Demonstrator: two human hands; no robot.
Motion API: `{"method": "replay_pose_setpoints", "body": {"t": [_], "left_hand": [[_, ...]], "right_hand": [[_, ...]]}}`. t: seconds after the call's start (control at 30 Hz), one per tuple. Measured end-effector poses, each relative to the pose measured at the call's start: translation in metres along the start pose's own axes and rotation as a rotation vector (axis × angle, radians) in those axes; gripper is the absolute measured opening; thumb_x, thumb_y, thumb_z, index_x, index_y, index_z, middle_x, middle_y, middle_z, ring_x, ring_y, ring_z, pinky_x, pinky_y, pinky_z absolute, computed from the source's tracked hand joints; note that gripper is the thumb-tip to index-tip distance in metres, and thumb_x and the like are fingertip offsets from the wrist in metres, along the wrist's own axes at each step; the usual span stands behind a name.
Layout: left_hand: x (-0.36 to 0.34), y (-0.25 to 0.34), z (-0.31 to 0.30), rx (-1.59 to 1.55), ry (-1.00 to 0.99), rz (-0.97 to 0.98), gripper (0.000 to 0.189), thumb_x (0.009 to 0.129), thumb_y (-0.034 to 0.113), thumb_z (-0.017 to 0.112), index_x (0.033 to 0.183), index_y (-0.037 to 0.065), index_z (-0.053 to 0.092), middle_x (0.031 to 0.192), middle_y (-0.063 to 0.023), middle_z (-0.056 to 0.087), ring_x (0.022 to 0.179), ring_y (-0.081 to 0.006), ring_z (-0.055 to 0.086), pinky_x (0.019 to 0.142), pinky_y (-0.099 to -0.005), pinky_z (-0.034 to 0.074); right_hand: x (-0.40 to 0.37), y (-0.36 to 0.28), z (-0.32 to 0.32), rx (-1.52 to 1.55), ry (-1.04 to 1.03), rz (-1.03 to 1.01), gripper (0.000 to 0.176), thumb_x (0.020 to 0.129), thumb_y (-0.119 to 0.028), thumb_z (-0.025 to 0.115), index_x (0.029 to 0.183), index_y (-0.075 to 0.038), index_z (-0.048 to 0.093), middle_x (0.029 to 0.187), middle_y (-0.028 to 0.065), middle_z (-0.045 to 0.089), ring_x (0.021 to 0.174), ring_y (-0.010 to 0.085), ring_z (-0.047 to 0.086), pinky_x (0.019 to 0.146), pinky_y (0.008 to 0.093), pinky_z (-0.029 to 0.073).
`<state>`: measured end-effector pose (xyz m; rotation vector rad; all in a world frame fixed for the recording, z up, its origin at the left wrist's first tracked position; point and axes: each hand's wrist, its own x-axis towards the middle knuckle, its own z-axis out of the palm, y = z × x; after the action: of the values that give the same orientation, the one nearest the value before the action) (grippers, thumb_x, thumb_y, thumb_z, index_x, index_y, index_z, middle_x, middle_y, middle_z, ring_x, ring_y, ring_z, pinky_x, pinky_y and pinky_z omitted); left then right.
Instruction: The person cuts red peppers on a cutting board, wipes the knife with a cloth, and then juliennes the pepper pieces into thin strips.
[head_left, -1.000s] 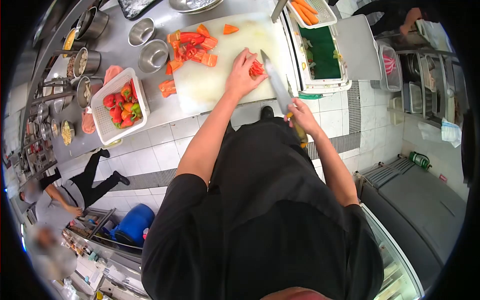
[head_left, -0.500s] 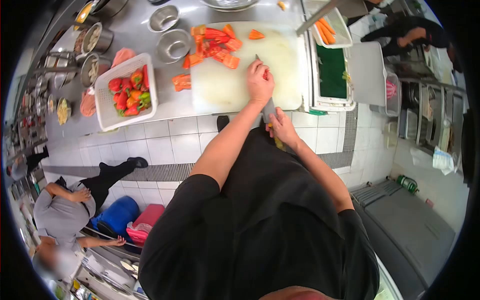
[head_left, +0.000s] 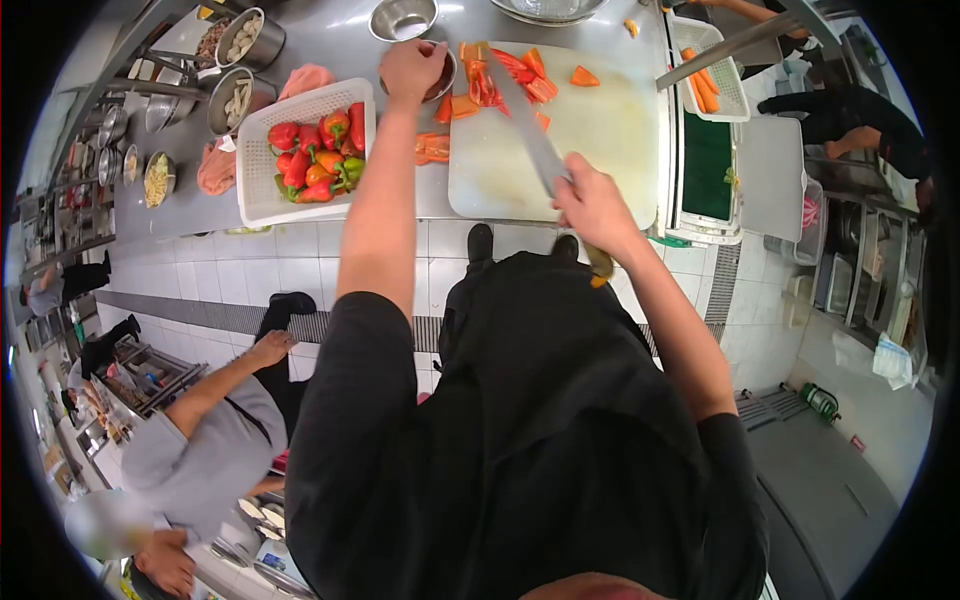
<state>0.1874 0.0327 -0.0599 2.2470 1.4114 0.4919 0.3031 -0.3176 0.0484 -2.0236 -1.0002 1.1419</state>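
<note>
My right hand (head_left: 590,200) is wrapped round the handle of a large knife (head_left: 530,133), whose blade points up and left over the white cutting board (head_left: 560,185). Near the blade's tip lie cut red pepper pieces (head_left: 482,88) at the board's upper left. More orange-red pieces (head_left: 432,148) rest on the steel counter beside the board. Over a small steel bowl (head_left: 440,80) is my left hand (head_left: 412,70), its fingers closed; what they hold, if anything, is hidden. A lone pepper piece (head_left: 584,76) lies on the board's upper part.
A white basket (head_left: 243,190) of red, orange and green peppers stands left of the board. Another steel bowl (head_left: 403,18) sits behind my left hand. Carrots (head_left: 703,85) lie in a container at the right. A co-worker in grey (head_left: 215,440) is at the lower left.
My left hand has moved from the board to the small bowl. My right hand has raised the knife from the board's front edge to over the board. The co-worker in grey appears nearer.
</note>
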Motion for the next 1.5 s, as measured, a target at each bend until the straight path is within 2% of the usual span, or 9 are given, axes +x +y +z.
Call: {"method": "replay_pose_setpoints", "body": {"t": [0.1, 0.27, 0.4, 0.57, 0.8, 0.93, 1.0, 1.37, 1.5], "left_hand": [[0.009, 0.005, -0.024, 0.269, 0.352, 0.441, 0.023, 0.098, 0.028, 0.070, 0.109, 0.009, 0.077, 0.113, -0.0115, 0.079, 0.096, -0.0355, 0.075, 0.081, -0.0435, 0.057], [0.012, -0.007, -0.056, -0.247, 0.209, 0.489, 0.022, 0.103, 0.026, 0.063, 0.110, 0.009, 0.075, 0.103, -0.0183, 0.078, 0.097, -0.0404, 0.074, 0.083, -0.0467, 0.058], [-0.086, 0.017, -0.069, 0.077, -0.061, 0.226, 0.023, 0.094, 0.031, 0.072, 0.100, 0.010, 0.076, 0.106, -0.0151, 0.077, 0.096, -0.0401, 0.072, 0.083, -0.0507, 0.057], [-0.163, -0.048, 0.007, 0.348, 0.079, 0.130, 0.038, 0.088, 0.030, 0.081, 0.106, -0.001, 0.069, 0.098, -0.0204, 0.073, 0.094, -0.0390, 0.072, 0.083, -0.0496, 0.057], [-0.185, -0.012, -0.002, -0.523, 0.305, -0.100, 0.026, 0.100, 0.017, 0.074, 0.115, -0.003, 0.068, 0.097, -0.0171, 0.078, 0.084, -0.0253, 0.075, 0.074, -0.0371, 0.059], [-0.193, 0.002, 0.031, -0.738, -0.117, 0.004, 0.028, 0.100, 0.018, 0.071, 0.120, -0.001, 0.072, 0.103, -0.0162, 0.078, 0.096, -0.0302, 0.076, 0.086, -0.0409, 0.058], [-0.193, 0.025, 0.029, -0.278, 0.122, 0.280, 0.026, 0.097, 0.015, 0.070, 0.118, 0.000, 0.073, 0.111, -0.0185, 0.075, 0.106, -0.0373, 0.071, 0.095, -0.0461, 0.055], [-0.103, 0.046, 0.047, 0.207, -0.113, 0.736, 0.019, 0.094, 0.017, 0.071, 0.107, 0.005, 0.077, 0.112, -0.0112, 0.074, 0.109, -0.0345, 0.069, 0.098, -0.0455, 0.054], [-0.114, 0.052, 0.029, -0.407, -0.211, 0.295, 0.015, 0.095, 0.013, 0.071, 0.107, 0.005, 0.076, 0.109, -0.0111, 0.077, 0.104, -0.0328, 0.072, 0.094, -0.0429, 0.056]], "right_hand": [[-0.038, 0.039, -0.023, -0.246, 0.217, 0.053, 0.016, 0.103, -0.014, 0.055, 0.113, -0.003, 0.048, 0.082, 0.0302, 0.068, 0.080, 0.0541, 0.066, 0.072, 0.0599, 0.051], [-0.064, 0.138, -0.041, -0.583, 0.354, 0.066, 0.019, 0.104, -0.017, 0.054, 0.112, -0.002, 0.045, 0.078, 0.0320, 0.069, 0.075, 0.0542, 0.068, 0.067, 0.0620, 0.052], [-0.059, 0.182, -0.028, -0.651, 0.316, 0.110, 0.019, 0.104, -0.018, 0.051, 0.113, -0.003, 0.046, 0.079, 0.0316, 0.070, 0.077, 0.0538, 0.069, 0.069, 0.0632, 0.054], [-0.055, 0.185, -0.026, -0.630, 0.282, 0.136, 0.020, 0.105, -0.017, 0.052, 0.115, -0.002, 0.043, 0.084, 0.0344, 0.069, 0.081, 0.0550, 0.069, 0.073, 0.0633, 0.054], [-0.053, 0.189, -0.027, -0.665, 0.310, 0.087, 0.016, 0.100, -0.011, 0.050, 0.113, -0.002, 0.045, 0.081, 0.0318, 0.071, 0.076, 0.0522, 0.071, 0.070, 0.0626, 0.056], [-0.058, 0.184, -0.028, -0.663, 0.288, 0.084, 0.017, 0.100, -0.011, 0.050, 0.113, -0.002, 0.045, 0.081, 0.0319, 0.071, 0.078, 0.0523, 0.071, 0.071, 0.0631, 0.055], [-0.056, 0.182, -0.030, -0.643, 0.286, 0.064, 0.017, 0.100, -0.012, 0.051, 0.113, -0.002, 0.044, 0.081, 0.0321, 0.071, 0.078, 0.0525, 0.071, 0.071, 0.0633, 0.055], [-0.056, 0.178, -0.030, -0.677, 0.294, 0.117, 0.015, 0.098, -0.008, 0.050, 0.111, -0.001, 0.046, 0.083, 0.0334, 0.071, 0.081, 0.0530, 0.071, 0.075, 0.0620, 0.057], [-0.057, 0.180, -0.029, -0.643, 0.299, 0.108, 0.016, 0.098, -0.007, 0.050, 0.112, -0.002, 0.046, 0.084, 0.0331, 0.071, 0.081, 0.0530, 0.071, 0.075, 0.0620, 0.057]]}}
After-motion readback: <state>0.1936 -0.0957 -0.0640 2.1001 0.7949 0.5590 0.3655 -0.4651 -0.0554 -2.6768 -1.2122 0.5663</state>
